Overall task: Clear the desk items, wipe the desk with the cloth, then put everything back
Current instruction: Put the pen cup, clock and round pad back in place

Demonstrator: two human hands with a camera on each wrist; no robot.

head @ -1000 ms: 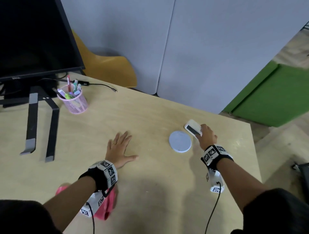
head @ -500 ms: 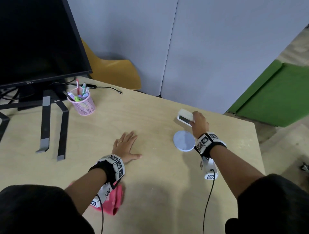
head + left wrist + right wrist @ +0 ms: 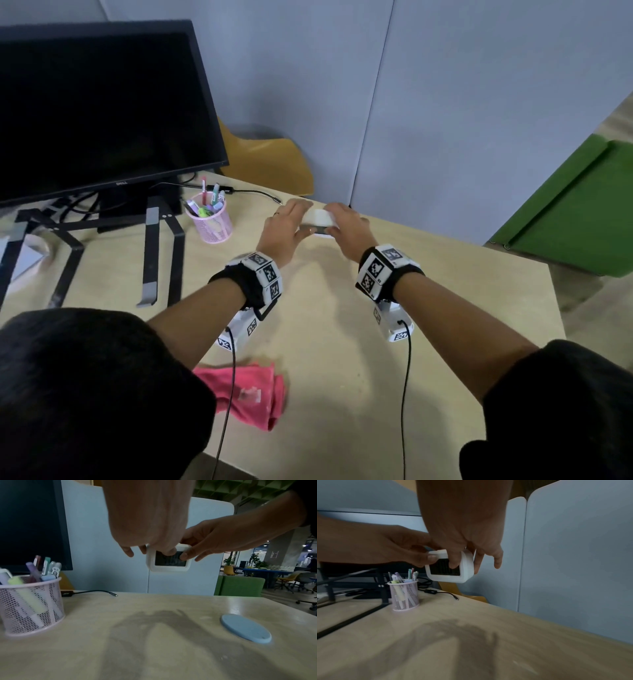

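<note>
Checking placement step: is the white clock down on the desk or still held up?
Held up. Both the left hand and right hand grip the white clock, clear above the desk.

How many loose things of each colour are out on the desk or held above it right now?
White: 1, the little display device held by both the left hand and right hand.
Pink: 2, pen cup, cloth.
Blue: 1, round disc.
Total: 4.
</note>
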